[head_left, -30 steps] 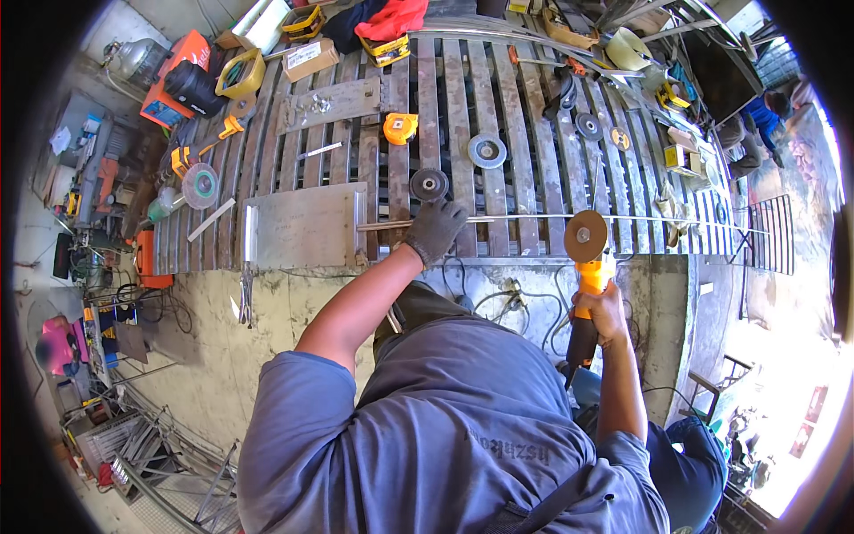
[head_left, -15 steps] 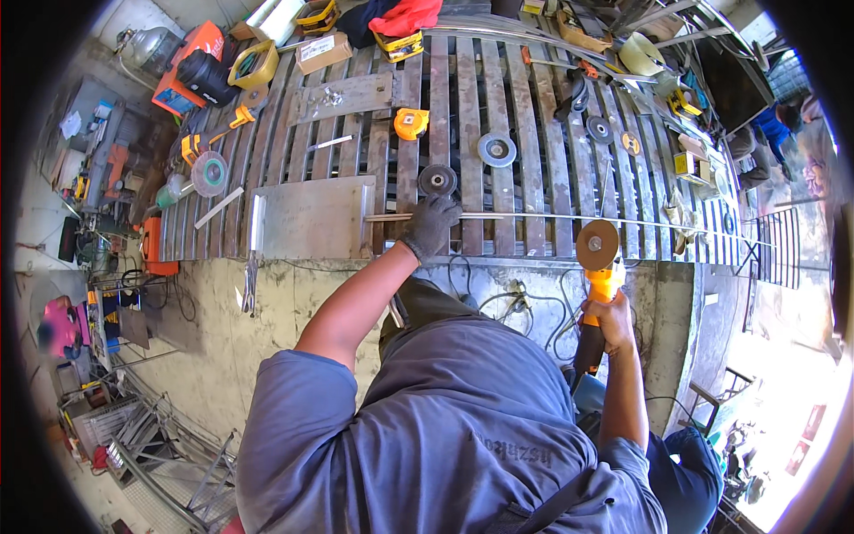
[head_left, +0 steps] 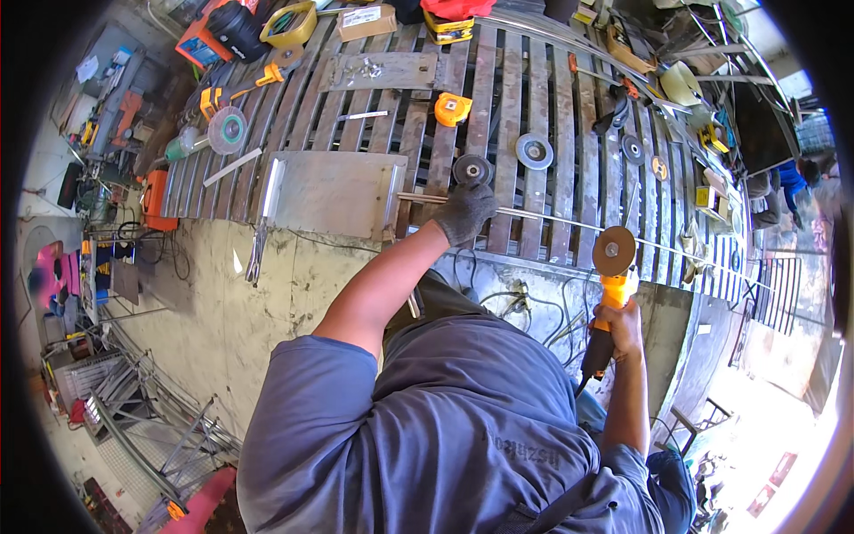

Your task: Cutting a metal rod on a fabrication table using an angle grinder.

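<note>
A grey glove covers my left hand [head_left: 468, 215], whose fingers curl down over thin metal rods [head_left: 543, 216] lying along the near side of the slatted metal bench [head_left: 510, 98]. Just beyond its fingertips lies a dark grinding disc [head_left: 472, 169]. My bare right hand [head_left: 620, 328] is wrapped round a yellow and black angle grinder [head_left: 616, 290], held upright at the bench's near edge. Its brown cutting disc [head_left: 614, 250] faces up, right of the left hand; whether it spins or touches the rods I cannot tell. A metal plate [head_left: 334, 194] rests left of the glove.
Farther back lie a yellow tape measure [head_left: 452, 109], a grey disc [head_left: 534, 151] and a smaller plate [head_left: 378, 73] with small metal parts. Another grinder [head_left: 218, 133] sits at the left. Cables [head_left: 525, 304] hang below the bench edge. People are in the background.
The view has turned and shifted, so the bench appears tilted and farther right. Both hands keep their holds, the left on the rods and the right on the angle grinder.
</note>
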The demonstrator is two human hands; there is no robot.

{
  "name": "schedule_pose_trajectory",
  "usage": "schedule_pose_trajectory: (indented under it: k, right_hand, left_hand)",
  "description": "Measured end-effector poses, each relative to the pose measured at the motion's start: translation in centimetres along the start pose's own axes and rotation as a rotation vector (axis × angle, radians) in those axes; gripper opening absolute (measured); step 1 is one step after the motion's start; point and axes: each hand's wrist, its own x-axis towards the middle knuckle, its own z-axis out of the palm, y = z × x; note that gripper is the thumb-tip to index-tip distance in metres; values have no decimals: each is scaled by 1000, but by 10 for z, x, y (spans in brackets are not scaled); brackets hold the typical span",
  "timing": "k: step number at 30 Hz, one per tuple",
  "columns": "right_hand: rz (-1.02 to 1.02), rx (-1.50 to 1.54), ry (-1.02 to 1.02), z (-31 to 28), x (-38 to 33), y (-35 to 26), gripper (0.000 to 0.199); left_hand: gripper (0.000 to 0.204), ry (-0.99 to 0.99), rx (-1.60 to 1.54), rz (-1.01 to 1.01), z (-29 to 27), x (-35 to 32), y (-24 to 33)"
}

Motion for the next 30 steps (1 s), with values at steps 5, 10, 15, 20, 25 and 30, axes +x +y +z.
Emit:
schedule_pose_trajectory:
  k: [5,10,15,20,25,30]
  right_hand:
    - [-4,-54,-10,11,7,-8,33]
    - [34,-93,-6,22,5,-19,34]
    - [42,-121,13,26,0,-26,33]
    - [-21,-47,-16,19,2,-15,32]
    - [-18,-257,52,16,18,2,28]
    - [68,0,-3,34,30,15,38]
  left_hand:
    - [7,-60,37,9,8,0,-4]
    - [7,-144,142,5,9,-1,-8]
    - [12,-76,36,-36,-4,-6,-16]
    - [14,-17,12,-48,-12,-16,-23]
    - [11,120,-123,-122,-10,-17,-13]
    - [13,91,-157,-184,-24,-15,-3]
